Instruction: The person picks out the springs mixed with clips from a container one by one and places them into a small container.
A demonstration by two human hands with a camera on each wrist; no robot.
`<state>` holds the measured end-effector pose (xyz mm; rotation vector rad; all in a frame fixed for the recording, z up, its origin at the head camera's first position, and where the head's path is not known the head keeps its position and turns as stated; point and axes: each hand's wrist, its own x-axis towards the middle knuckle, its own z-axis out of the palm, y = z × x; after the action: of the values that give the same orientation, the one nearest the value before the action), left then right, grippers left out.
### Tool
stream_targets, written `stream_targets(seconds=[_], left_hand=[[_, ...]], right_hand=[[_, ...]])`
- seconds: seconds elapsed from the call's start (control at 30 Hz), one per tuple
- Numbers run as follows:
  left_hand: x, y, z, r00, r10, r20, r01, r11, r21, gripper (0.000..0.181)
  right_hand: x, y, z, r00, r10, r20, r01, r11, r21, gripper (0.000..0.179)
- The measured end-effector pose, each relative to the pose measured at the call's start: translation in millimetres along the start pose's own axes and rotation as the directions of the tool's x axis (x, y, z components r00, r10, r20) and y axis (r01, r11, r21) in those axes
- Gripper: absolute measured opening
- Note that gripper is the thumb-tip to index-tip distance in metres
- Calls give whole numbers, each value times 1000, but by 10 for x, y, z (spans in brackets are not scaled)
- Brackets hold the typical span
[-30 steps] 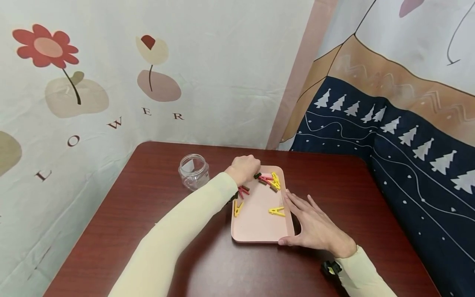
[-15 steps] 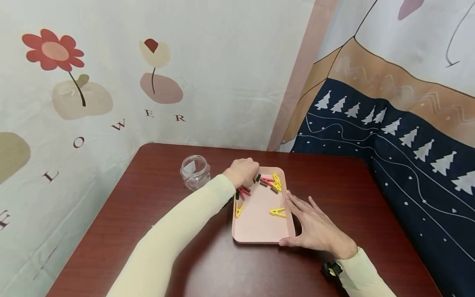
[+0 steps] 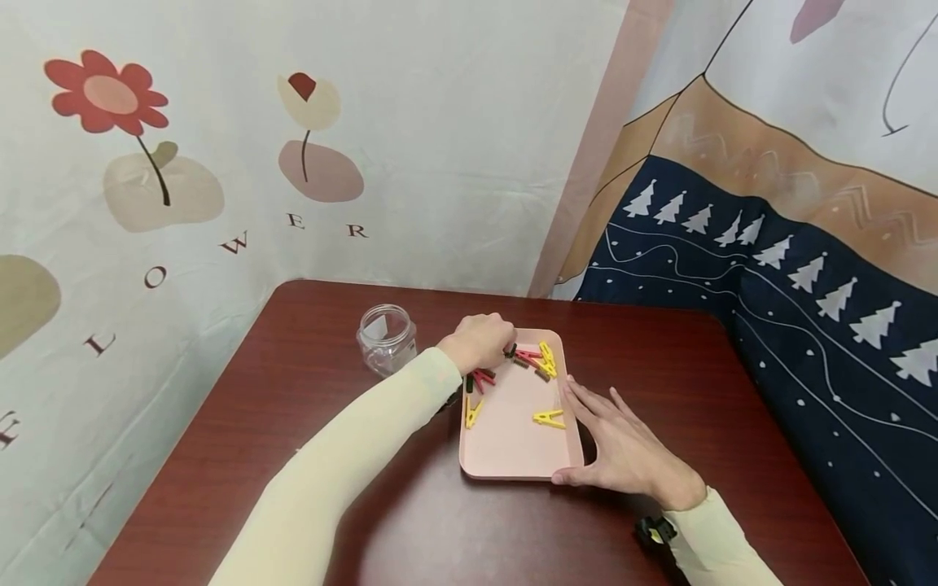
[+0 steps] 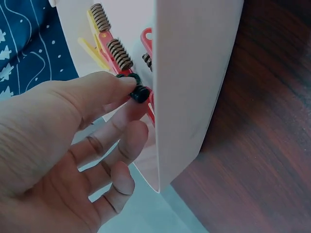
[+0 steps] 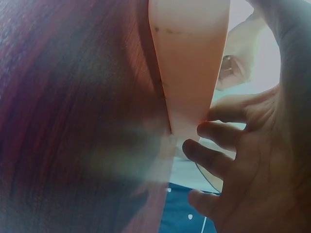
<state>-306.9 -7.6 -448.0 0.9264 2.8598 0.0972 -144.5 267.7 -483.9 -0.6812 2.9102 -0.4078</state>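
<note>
In the head view a pink tray point(image 3: 506, 456) lies on the table with yellow clothespins point(image 3: 548, 418), red clothespins point(image 3: 482, 379) and brown coil springs point(image 3: 542, 375) in it. My left hand point(image 3: 479, 340) is over its far left part. Close up in the left wrist view, thumb and forefinger pinch a small black piece point(image 4: 140, 93) with rounded ends; its exact kind is hard to tell. Springs point(image 4: 119, 54) lie just beyond. My right hand point(image 3: 623, 443) touches the tray's right side with extended fingers, its thumb at the near right corner.
A clear glass jar point(image 3: 387, 342) stands left of the tray, beside my left forearm. The brown table point(image 3: 440, 537) has its far edge close to a printed cloth wall point(image 3: 440, 163). A dark blue cloth point(image 3: 821, 382) hangs at the right.
My left hand stays at the tray's far left part, shifting only slightly. A black piece near its fingertips has changed its angle. The right hand keeps its place at the tray.
</note>
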Motion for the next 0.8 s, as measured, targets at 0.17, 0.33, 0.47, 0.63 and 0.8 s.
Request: stream_targets(seconds=[0.17, 0.33, 0.47, 0.63, 0.8], left_hand=[[-36, -46, -6, 1000, 1, -22, -2, 999, -45, 6], [-138, -95, -37, 998, -7, -57, 3, 998, -64, 15], [-225, -140, -108, 995, -20, -95, 14, 998, -65, 17], [-354, -212, -209, 990, -33, -137, 22, 997, -77, 22], [-485, -298, -289, 979, -28, -203, 4, 993, -120, 20]], right_hand=[[-4, 3, 11, 1000, -4, -8, 4, 1000, -2, 136], [-16, 5, 39, 1000, -14, -11, 14, 1000, -15, 137], [-27, 13, 53, 1000, -22, -21, 22, 999, -33, 137], [-34, 25, 63, 999, -24, -24, 23, 999, -35, 136], [-27, 28, 65, 1000, -21, -21, 20, 999, -32, 137]])
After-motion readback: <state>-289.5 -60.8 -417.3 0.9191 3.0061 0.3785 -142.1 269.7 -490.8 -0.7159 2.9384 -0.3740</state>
